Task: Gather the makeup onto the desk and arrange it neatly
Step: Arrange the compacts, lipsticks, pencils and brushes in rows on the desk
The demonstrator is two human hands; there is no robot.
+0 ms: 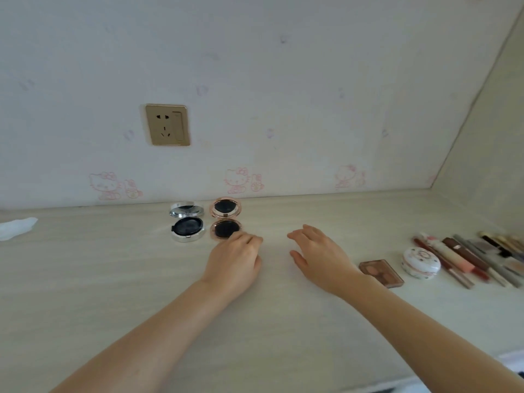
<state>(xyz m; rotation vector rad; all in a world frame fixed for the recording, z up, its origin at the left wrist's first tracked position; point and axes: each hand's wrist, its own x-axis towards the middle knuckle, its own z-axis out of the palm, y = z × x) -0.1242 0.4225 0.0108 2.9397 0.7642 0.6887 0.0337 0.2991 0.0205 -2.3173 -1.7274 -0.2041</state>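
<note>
Two round compacts stand open side by side near the wall: a silver compact (187,224) on the left and a rose-gold compact (226,219) on the right. My left hand (234,259) lies on the desk (113,279), its curled fingertips touching the rose-gold compact's front edge. My right hand (317,256) hovers just right of it, fingers relaxed, holding nothing. Further right lie a brown eyeshadow palette (381,272), a white round floral case (421,262) and a row of several lipsticks and pencils (476,259).
A crumpled white tissue (17,228) lies at the desk's far left. A gold wall socket (167,124) sits above the compacts. A side wall (487,165) closes the desk's right end.
</note>
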